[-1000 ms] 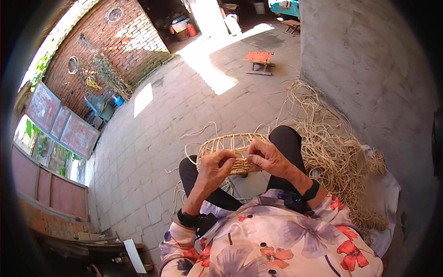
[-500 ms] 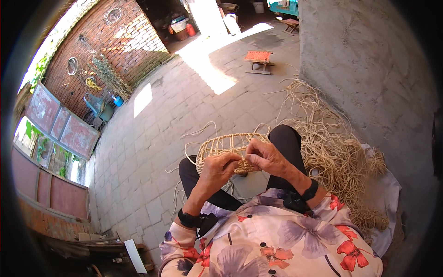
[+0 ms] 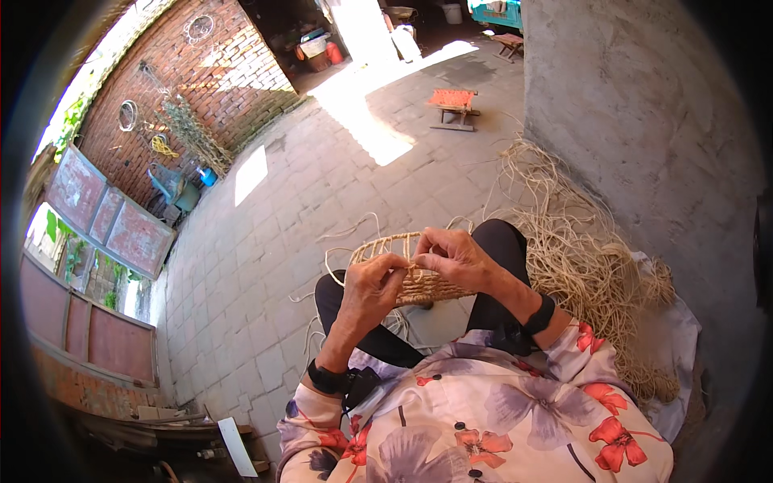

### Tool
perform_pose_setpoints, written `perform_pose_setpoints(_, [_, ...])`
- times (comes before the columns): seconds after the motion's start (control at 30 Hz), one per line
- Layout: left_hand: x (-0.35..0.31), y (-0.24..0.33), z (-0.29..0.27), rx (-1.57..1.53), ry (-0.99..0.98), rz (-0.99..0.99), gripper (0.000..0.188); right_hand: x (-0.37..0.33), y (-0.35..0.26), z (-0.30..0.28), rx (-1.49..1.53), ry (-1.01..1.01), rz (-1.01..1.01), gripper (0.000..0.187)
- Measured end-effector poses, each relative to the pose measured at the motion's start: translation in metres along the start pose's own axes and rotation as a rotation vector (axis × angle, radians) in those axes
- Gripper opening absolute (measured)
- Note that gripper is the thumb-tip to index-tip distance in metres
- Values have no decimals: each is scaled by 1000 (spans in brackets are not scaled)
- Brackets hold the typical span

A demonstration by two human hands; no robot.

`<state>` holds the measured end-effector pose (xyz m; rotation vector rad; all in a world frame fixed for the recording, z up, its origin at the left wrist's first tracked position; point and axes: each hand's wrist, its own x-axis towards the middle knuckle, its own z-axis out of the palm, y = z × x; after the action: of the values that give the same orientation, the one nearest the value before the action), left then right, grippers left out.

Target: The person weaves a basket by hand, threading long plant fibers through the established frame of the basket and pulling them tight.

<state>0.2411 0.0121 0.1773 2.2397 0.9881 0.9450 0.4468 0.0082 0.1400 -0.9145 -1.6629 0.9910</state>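
Note:
A half-woven basket (image 3: pixel 431 291) of pale straw cord rests between my knees, its openwork ribs showing along the far side and closer weaving on the near side. At its near edge my left hand (image 3: pixel 370 288) is closed in a pinch on the cord, thumb against forefinger. Just to the right, almost touching it, my right hand (image 3: pixel 460 256) also pinches the cord, with its fingers curled. The exact strand between the fingertips is too small to follow. Loose cord ends stick out from the basket's left side. Both wrists wear black straps.
A large heap of straw cord (image 3: pixel 584 266) lies on a pale sheet (image 3: pixel 680 346) to my right, against a grey wall (image 3: pixel 644 105). Ahead on the paving stands a small folding stool (image 3: pixel 453 103) with an orange seat. Reddish panels (image 3: pixel 109 217) and a brick wall (image 3: pixel 217 72) line the left.
Both hands have risen slightly, the right one also moving left. More of the basket's woven near side now shows below my right hand.

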Motion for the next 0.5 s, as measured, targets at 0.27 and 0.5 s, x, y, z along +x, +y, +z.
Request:
perform_pose_setpoints(0.27, [0,-6,6,-32,61,-49,4,6,-2,-3,257,-103,176,10])
perform_pose_setpoints(0.5, [2,-2,8,-555,-6,-375,12,4,3,-5,368,-104,178,12])
